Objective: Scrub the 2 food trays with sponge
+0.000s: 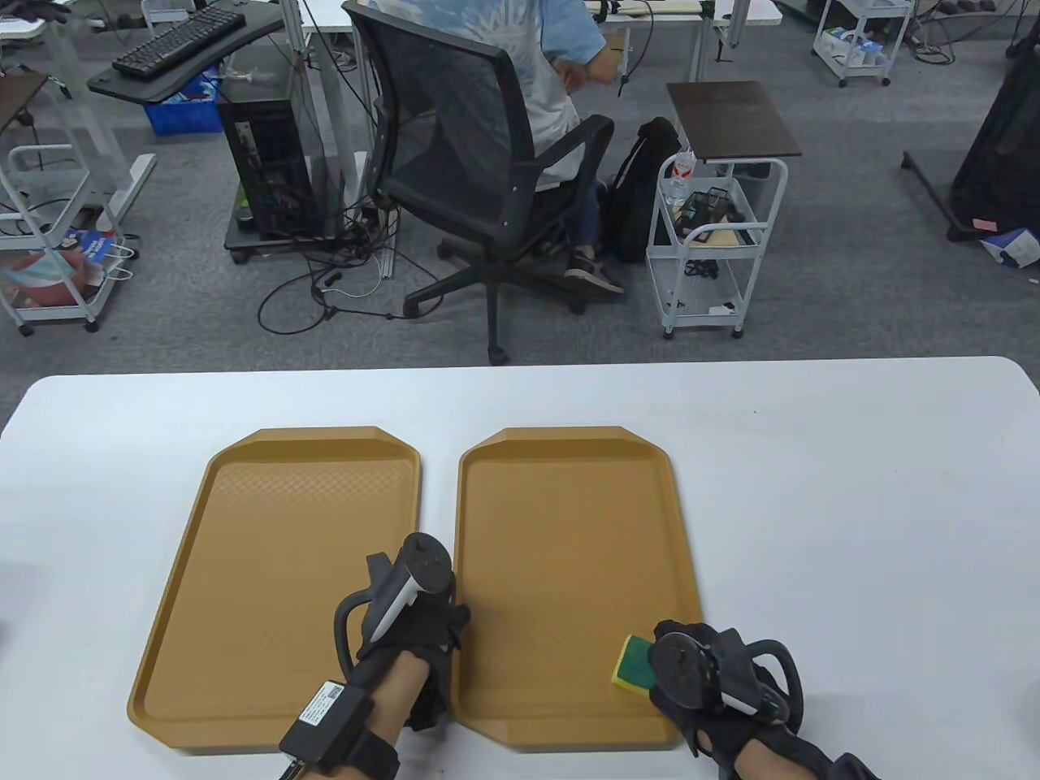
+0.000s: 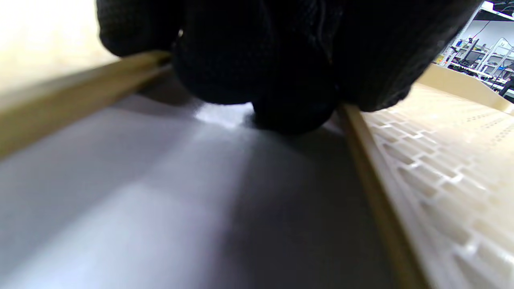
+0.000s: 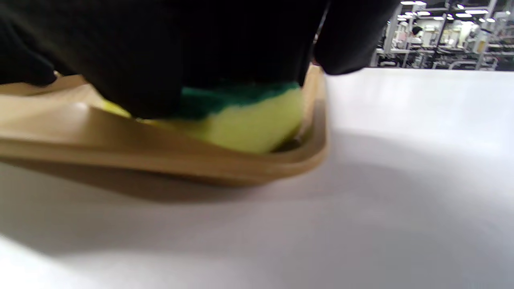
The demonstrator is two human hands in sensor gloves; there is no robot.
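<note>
Two tan food trays lie side by side on the white table point(image 1: 853, 504), the left tray point(image 1: 268, 561) and the right tray point(image 1: 569, 536). My right hand point(image 1: 670, 670) grips a yellow-and-green sponge point(image 1: 634, 662) and holds it down in the near right corner of the right tray. The right wrist view shows the sponge point(image 3: 249, 124) squeezed under the glove against the tray rim point(image 3: 200, 164). My left hand point(image 1: 451, 630) rests over the narrow gap between the trays. In the left wrist view its fingertips point(image 2: 289, 108) touch the table between the two rims and hold nothing.
Bare white table surrounds the trays on the right and at the far side. Beyond the far edge a person sits in a black office chair point(image 1: 471, 162), with a white cart point(image 1: 715, 244) beside it.
</note>
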